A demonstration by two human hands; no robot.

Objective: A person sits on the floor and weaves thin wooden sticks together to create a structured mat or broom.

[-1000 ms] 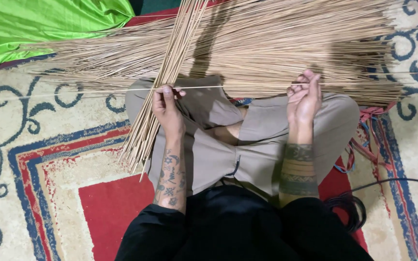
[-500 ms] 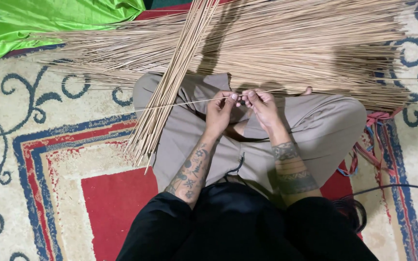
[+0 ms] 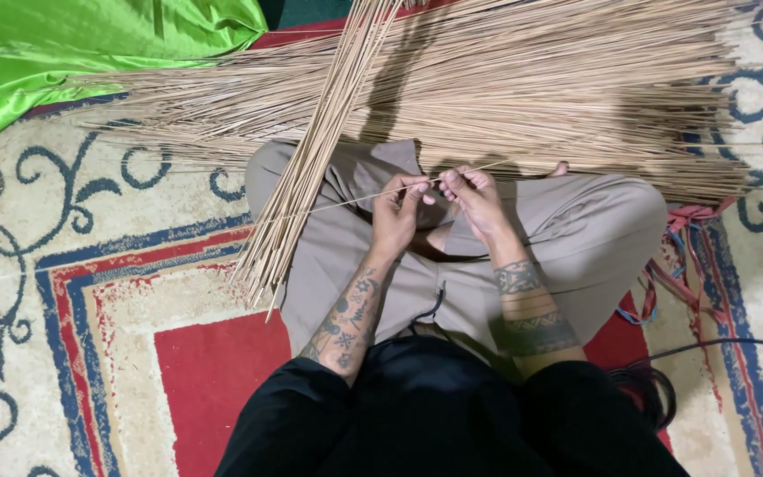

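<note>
While the person sits cross-legged on the carpet (image 3: 90, 336), the left hand (image 3: 396, 219) and right hand (image 3: 472, 199) each pinch one thin stick (image 3: 346, 201) over the lap. Beyond lies the stick bundle (image 3: 311, 159), then the stick pile (image 3: 558, 79).

No packages, labels, signs or screens show anywhere in this view.
</note>
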